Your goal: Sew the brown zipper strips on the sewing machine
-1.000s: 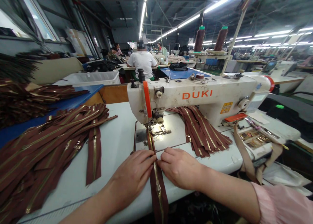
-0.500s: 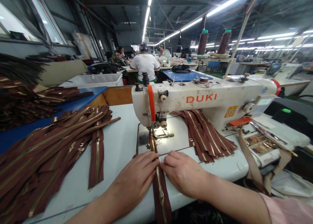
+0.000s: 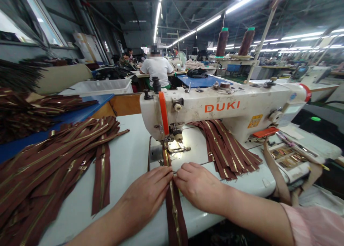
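Left hand (image 3: 152, 188) and right hand (image 3: 200, 187) pinch one brown, gold-toothed zipper (image 3: 174, 208). I count two thread cones (image 3: 221, 43) behind one sewing machine (image 3: 193, 104).

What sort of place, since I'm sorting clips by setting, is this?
Probably a sewing workshop or factory: a sewing machine stands in front, a pile of brown zippers lies left of it, and two thread spools stand behind.

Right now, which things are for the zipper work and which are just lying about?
For the work:
zipper strip, touched by the left hand and right hand
sewing machine, which the strip leads into
left zipper pile and right zipper pile, probably

Seemingly just lying about:
tan strap
tray of small metal bits
white tub
black cloth on the blue table
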A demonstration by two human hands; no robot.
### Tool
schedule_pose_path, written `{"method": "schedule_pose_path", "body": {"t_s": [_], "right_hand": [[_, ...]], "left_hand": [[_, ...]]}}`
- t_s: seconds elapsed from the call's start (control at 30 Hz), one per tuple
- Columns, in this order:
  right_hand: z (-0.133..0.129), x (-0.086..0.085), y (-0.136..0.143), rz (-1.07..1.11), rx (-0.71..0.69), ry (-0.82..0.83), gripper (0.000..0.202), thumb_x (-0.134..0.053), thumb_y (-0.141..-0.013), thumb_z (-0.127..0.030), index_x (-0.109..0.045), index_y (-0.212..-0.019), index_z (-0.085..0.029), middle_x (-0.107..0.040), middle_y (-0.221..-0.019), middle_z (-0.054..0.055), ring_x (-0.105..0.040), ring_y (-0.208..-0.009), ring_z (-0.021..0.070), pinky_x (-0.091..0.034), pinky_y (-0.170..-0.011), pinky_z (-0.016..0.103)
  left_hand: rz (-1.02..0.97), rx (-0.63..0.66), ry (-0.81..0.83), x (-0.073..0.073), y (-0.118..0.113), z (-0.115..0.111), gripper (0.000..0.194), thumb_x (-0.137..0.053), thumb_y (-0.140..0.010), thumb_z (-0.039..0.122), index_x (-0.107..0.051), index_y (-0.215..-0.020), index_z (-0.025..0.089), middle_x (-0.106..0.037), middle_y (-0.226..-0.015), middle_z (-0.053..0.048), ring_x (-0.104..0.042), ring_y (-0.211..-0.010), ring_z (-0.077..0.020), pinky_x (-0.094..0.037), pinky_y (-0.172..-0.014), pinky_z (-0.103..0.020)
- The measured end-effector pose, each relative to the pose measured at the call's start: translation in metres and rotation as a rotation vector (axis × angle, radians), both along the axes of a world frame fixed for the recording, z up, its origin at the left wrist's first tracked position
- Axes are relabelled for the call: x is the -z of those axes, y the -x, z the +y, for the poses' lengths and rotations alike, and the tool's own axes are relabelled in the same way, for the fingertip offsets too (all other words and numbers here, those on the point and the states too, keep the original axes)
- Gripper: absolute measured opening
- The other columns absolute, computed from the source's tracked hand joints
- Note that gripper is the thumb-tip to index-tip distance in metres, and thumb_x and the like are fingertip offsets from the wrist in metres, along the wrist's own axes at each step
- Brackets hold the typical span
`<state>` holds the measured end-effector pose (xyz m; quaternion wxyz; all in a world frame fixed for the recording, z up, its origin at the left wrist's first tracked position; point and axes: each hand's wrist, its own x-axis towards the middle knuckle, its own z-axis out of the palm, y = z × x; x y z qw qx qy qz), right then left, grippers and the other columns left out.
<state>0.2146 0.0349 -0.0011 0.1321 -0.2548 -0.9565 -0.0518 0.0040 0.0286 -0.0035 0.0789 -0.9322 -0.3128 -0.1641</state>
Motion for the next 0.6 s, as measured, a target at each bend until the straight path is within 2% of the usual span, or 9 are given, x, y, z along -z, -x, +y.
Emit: {"method": "schedule_pose_path", "body": {"t_s": [0.33,0.6], "right_hand": [[0.034,0.0,0.014,0.04,0.046,-0.052,0.012,-0.051,-0.089,-0.016,-0.062,-0.085,-0.013,-0.058,-0.083,0.007,-0.047,-0.083,0.0209,-0.038,-0.076,0.034],[0.051,0.002,0.022,0.081,0.15,-0.008,0.013,-0.049,-0.09,-0.015,-0.062,-0.089,-0.012,-0.059,-0.087,0.009,-0.049,-0.085,0.0213,-0.04,-0.074,0.033]], "left_hand": [[0.048,-0.076,0.037,0.001,0.003,0.028,0.036,-0.031,-0.095,0.02,-0.059,-0.116,0.012,-0.065,-0.119,-0.012,-0.059,-0.113,-0.0202,-0.049,-0.097,-0.036],[-0.029,-0.148,0.009,0.007,0.007,0.032,0.04,-0.03,-0.095,0.024,-0.06,-0.119,0.011,-0.065,-0.119,-0.013,-0.059,-0.113,-0.0219,-0.05,-0.096,-0.039]]}}
